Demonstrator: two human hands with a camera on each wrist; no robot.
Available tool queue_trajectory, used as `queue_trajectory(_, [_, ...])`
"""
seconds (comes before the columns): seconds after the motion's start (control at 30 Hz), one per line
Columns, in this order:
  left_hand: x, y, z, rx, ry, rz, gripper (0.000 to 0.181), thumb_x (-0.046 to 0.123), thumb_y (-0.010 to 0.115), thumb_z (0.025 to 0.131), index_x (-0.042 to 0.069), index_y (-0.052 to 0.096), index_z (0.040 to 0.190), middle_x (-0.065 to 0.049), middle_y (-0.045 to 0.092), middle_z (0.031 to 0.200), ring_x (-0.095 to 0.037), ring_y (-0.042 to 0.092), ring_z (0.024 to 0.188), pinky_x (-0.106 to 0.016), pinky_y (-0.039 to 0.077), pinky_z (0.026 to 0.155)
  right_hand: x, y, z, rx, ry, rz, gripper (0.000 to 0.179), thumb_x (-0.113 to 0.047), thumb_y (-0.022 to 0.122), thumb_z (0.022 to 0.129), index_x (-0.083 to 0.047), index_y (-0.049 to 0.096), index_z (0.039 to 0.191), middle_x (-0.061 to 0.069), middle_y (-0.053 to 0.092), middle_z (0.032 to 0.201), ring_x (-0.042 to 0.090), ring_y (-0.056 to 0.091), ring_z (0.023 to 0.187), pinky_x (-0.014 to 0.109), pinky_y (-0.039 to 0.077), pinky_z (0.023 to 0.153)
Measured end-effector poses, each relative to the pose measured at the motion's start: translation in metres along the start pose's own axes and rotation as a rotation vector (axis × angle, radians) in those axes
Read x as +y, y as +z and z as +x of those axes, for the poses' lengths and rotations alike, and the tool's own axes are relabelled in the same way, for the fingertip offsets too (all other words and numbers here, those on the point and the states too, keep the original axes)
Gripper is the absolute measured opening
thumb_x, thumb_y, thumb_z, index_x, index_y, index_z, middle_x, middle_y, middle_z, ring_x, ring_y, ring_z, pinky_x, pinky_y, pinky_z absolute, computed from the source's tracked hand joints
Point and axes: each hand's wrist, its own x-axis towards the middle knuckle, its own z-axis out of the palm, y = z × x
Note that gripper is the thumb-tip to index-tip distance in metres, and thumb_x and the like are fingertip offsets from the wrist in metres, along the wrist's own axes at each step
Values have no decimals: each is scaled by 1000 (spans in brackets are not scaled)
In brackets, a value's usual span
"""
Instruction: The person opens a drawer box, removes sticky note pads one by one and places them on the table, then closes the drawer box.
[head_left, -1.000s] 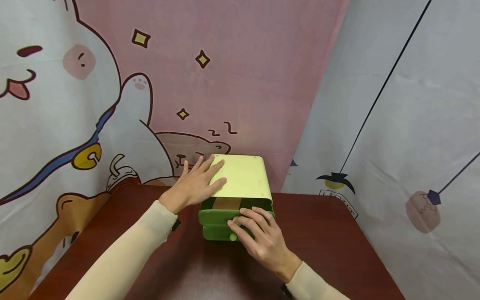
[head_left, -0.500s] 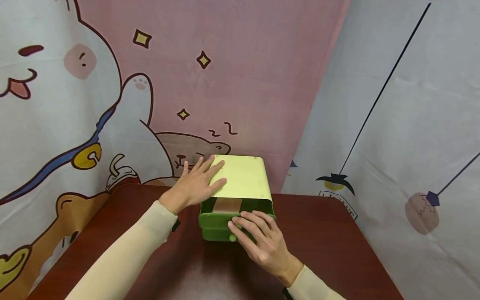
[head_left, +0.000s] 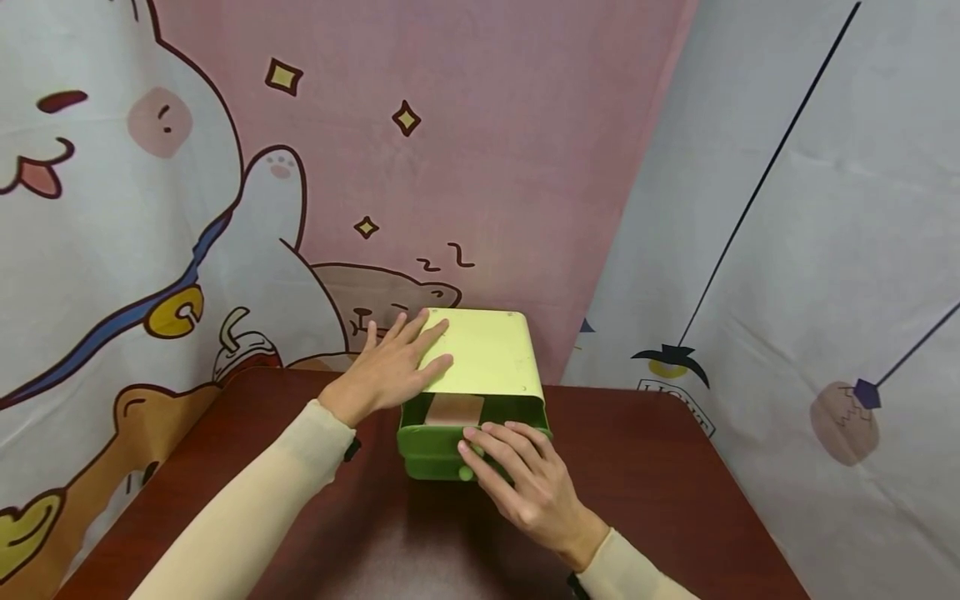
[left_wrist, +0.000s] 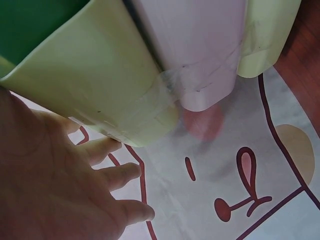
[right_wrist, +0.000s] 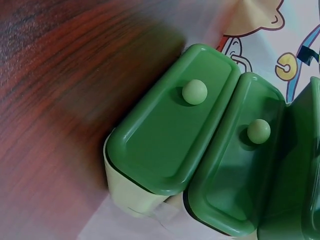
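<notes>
The drawer unit [head_left: 491, 358] stands near the middle of the far edge of the table [head_left: 637, 492], its green top drawer [head_left: 427, 442] partway out with a pale block [head_left: 455, 409] showing inside. The left hand [head_left: 385, 373] spreads its straight fingers over the unit's yellow top at the left edge, gripping nothing. The right hand [head_left: 528, 479], fingers slightly bent, touches the drawer's front; whether it pinches anything, I can't tell.

Left hand [head_left: 384, 371] on cabinet [head_left: 487, 354], drawer [head_left: 431, 442] ajar
</notes>
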Motion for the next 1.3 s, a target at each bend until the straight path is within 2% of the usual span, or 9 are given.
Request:
queue_trajectory(0.47, [0,0,1,1,2,9,80,74,35,119,34,25,188,-6,11,199,-46,6,185,-84,-5,142,-1,-8,-2,-20,-32,12,27,-16,66,120,-5,89,128,15,86,132,29,81,116,45,63,99])
queue_trajectory(0.83, [0,0,0,-2,3,4,80,75,34,119,35,24,188,-6,11,199,-46,6,185,-83,-5,142,-1,-16,7,13,-87,13,28,-17,65,120,-6,90,124,14,87,125,28,81,111,43,64,95])
queue_trajectory(1.3, [-1,1,0,11,9,-1,80,75,36,119,35,26,188,-8,13,199,-48,7,184,-84,-6,142,-5,-16,3,41,-113,13,27,-17,66,119,-6,90,124,15,88,127,28,81,113,42,64,97])
